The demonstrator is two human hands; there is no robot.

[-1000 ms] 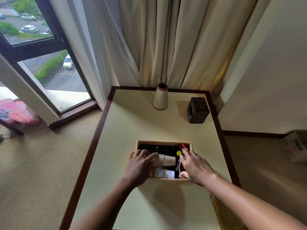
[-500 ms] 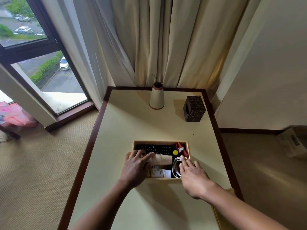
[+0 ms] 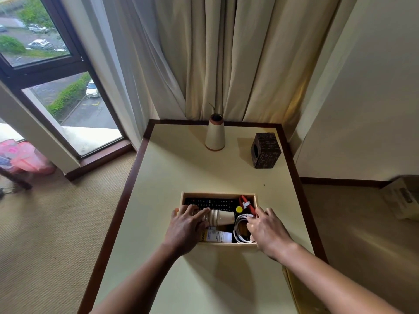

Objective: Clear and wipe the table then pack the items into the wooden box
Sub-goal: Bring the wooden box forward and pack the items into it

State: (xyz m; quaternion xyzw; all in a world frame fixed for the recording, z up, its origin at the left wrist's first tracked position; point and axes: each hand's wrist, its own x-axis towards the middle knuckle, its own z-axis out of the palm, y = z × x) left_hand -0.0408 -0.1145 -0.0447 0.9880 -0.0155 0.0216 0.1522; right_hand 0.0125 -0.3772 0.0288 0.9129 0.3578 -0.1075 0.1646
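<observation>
The wooden box [image 3: 218, 194] stands on the cream table [image 3: 181, 173] in front of me. Inside lie a black remote [image 3: 210, 203], a sideways stack of paper cups [image 3: 223, 217], a red tool [image 3: 247, 203], a yellow cap [image 3: 239, 209], a coiled white cable [image 3: 239, 231] and a white packet [image 3: 218, 236]. My left hand [image 3: 188, 225] lies over the left end of the cup stack, fingers curled on it. My right hand [image 3: 268, 230] is at the box's right side, its fingertips pinching the cable's end.
A cone-shaped vase [image 3: 215, 134] and a dark tissue box [image 3: 265, 150] stand at the table's far end, before the curtains. A yellow cloth [image 3: 294, 288] hangs off the near right edge. A carton [image 3: 401, 200] lies on the floor to the right.
My right hand drew back from the red tool to the white cable and now pinches its end. My left hand stayed on the paper cups. The camera view shifted slightly.
</observation>
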